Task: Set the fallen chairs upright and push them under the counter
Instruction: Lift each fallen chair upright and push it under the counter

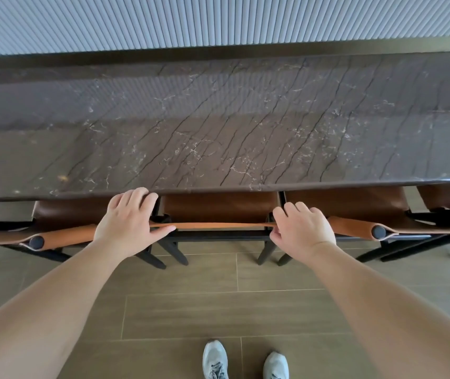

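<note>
— Where is your chair?
— Your middle tan-leather, black-framed chair [219, 212] stands upright, its seat tucked under the dark veined marble counter [218, 127]; matching chairs sit close on both sides.
— And your hands?
— Your left hand [129, 218] curls over the backrest's left end; your right hand [303, 228] grasps its right end.

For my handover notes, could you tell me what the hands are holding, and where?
Both hold the middle chair: left hand and right hand grip opposite ends of its backrest top.
</note>
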`<control>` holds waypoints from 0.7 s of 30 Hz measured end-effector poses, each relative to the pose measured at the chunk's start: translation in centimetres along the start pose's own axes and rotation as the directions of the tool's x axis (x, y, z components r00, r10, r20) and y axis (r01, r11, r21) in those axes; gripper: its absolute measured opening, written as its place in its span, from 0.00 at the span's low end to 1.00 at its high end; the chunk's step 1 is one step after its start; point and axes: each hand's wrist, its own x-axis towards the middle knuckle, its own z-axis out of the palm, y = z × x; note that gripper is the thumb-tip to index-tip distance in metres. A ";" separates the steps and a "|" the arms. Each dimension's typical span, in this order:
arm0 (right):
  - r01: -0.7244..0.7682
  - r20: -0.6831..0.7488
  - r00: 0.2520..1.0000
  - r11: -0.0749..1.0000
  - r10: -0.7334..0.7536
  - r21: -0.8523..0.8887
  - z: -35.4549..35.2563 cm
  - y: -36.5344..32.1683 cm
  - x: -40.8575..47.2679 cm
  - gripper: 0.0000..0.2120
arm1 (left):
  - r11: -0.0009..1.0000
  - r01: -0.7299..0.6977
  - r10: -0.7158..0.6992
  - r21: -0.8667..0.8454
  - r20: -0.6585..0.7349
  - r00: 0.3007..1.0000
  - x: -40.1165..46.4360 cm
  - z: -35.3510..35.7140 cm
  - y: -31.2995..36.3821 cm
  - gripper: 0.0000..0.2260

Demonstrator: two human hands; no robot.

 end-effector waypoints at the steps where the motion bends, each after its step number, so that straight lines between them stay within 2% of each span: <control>1: -0.016 -0.003 1.000 1.000 0.016 0.005 0.0 -0.1 0.0 0.09 | 1.000 0.003 -0.003 -0.007 -0.004 1.000 0.0 0.1 0.0 0.39; 10: -0.072 -0.015 0.997 0.997 0.072 -0.005 0.1 -0.6 0.0 0.11 | 0.999 -0.043 0.043 0.005 -0.061 0.997 0.0 0.9 -0.5 0.37; 16: -0.148 -0.012 0.989 0.989 0.148 -0.017 -0.2 -1.3 -0.3 0.11 | 1.000 -0.014 0.015 0.027 -0.009 1.000 0.0 0.5 -0.4 0.37; 19: -0.225 -0.011 0.974 0.974 0.225 0.011 -0.6 -2.6 -1.5 0.13 | 1.000 -0.006 0.008 -0.027 0.058 0.998 -0.3 -0.1 -0.3 0.36; 21: -0.226 -0.002 0.974 0.973 0.227 0.036 -0.8 -4.1 -2.7 0.17 | 0.990 0.036 -0.026 -0.137 0.078 0.997 -1.2 -0.6 0.3 0.35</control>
